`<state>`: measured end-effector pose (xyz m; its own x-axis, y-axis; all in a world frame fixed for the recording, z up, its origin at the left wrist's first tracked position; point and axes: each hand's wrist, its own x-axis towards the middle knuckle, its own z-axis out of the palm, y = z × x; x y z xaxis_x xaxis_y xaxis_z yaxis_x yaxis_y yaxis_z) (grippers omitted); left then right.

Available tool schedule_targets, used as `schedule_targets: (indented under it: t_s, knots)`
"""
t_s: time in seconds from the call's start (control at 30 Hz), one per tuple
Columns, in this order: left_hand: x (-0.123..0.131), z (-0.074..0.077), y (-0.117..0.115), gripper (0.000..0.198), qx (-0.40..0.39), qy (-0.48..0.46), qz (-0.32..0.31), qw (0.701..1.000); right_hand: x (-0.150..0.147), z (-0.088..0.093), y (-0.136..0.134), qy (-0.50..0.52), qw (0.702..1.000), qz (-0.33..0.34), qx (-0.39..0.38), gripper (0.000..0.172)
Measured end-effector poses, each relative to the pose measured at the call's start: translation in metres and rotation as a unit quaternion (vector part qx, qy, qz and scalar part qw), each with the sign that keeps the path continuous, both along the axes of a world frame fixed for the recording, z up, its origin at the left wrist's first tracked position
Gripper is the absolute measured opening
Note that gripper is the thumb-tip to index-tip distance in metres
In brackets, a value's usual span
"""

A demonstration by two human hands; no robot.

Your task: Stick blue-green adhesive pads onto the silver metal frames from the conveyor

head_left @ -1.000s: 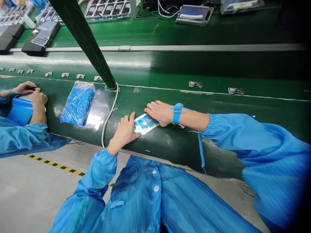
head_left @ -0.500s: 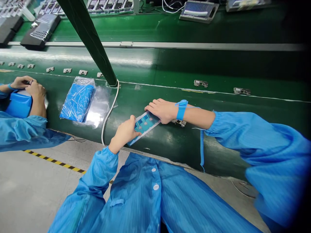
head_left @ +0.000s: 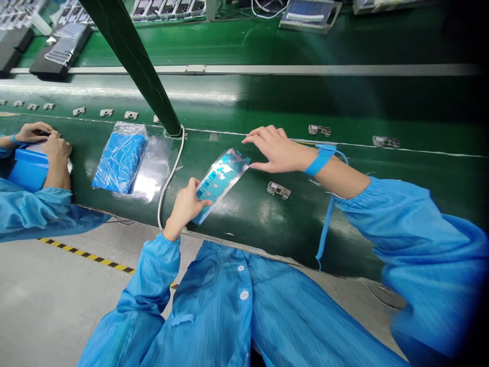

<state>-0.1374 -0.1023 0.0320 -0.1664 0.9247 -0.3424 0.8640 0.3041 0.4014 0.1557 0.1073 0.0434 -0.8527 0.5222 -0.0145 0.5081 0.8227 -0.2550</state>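
Observation:
My left hand (head_left: 186, 208) grips the lower left end of a shiny sheet of blue adhesive pieces (head_left: 220, 184), thumb on top. The sheet lies tilted over the green bench, its far end reflecting light. At that far end hovers my right hand (head_left: 280, 152), thumb and fingers apart and nothing visible between them; whether the thumb touches the sheet's corner I cannot tell. A blue wrist strap (head_left: 321, 159) with a coiled cord circles my right wrist. Below that hand, a small metal part (head_left: 278, 190) rests on the bench.
Several more small metal parts lie along the belt, two of them (head_left: 319, 130) at right. A wrapped blue packet (head_left: 120, 160) and clear bags lie left of a white cable (head_left: 171, 178) and a green post (head_left: 141, 71). A co-worker's hands (head_left: 57, 150) are at far left.
My right hand has lifted off the sheet and moved up and right, fingers opening. The sheet now shows more fully and steeper, and the small metal part beneath is uncovered.

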Motion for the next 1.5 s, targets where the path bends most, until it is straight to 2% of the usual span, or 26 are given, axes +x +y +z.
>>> schedule_targets:
  t_s: [0.2,0.33,0.47,0.63,0.7,0.8,0.9,1.0,1.07,1.13,1.27,1.33,1.4,1.5]
  knots:
    - [-0.019,0.01,0.008,0.06,0.017,0.033,0.018,0.999,0.011,-0.01,0.011,-0.022,0.998,-0.054,-0.03,0.066]
    - [-0.027,0.012,0.014,0.067,0.015,0.044,0.001,0.999,-0.005,-0.023,0.013,-0.035,0.994,-0.057,-0.081,0.061]
    - [-0.033,0.011,0.021,0.068,0.03,0.059,-0.036,0.997,-0.023,-0.029,0.012,-0.008,0.995,-0.033,-0.089,0.059]
    - [-0.028,0.01,0.016,0.1,0.056,0.1,-0.057,0.992,-0.041,-0.03,0.012,0.001,0.996,-0.014,-0.084,0.054]
    - [-0.023,0.009,0.014,0.106,0.043,0.116,-0.081,0.989,-0.05,-0.031,0.015,0.0,0.996,-0.02,-0.082,0.054]
    - [-0.019,0.009,0.018,0.1,0.027,0.132,-0.111,0.985,-0.068,-0.031,0.021,0.007,0.996,-0.019,-0.084,0.055]
    - [-0.018,0.011,0.025,0.099,0.027,0.131,-0.132,0.982,-0.084,-0.027,0.02,-0.012,0.994,0.038,-0.1,0.06]
    - [-0.018,0.012,0.03,0.098,0.021,0.126,-0.146,0.981,-0.094,-0.024,0.013,-0.06,0.991,0.081,-0.091,0.074]
    - [-0.018,0.013,0.03,0.1,0.017,0.119,-0.149,0.981,-0.097,-0.024,0.007,-0.091,0.99,0.083,-0.076,0.084]
    - [-0.017,0.013,0.026,0.102,0.016,0.11,-0.148,0.983,-0.097,-0.026,0.003,-0.116,0.988,0.077,-0.066,0.086]
    - [-0.013,0.01,0.007,0.098,0.052,0.094,-0.119,0.987,-0.095,-0.033,-0.006,-0.131,0.987,0.073,-0.063,0.069]
    - [-0.01,0.007,-0.008,0.081,0.137,0.054,-0.065,0.987,-0.092,-0.033,-0.012,-0.126,0.988,0.066,-0.066,0.068]
    - [-0.007,0.004,-0.025,0.06,0.235,-0.005,0.01,0.972,-0.089,-0.03,-0.018,-0.118,0.988,0.063,-0.082,0.068]
    - [0.0,0.001,-0.047,0.044,0.301,-0.062,0.097,0.947,-0.086,-0.019,-0.024,-0.144,0.978,0.046,-0.144,0.072]
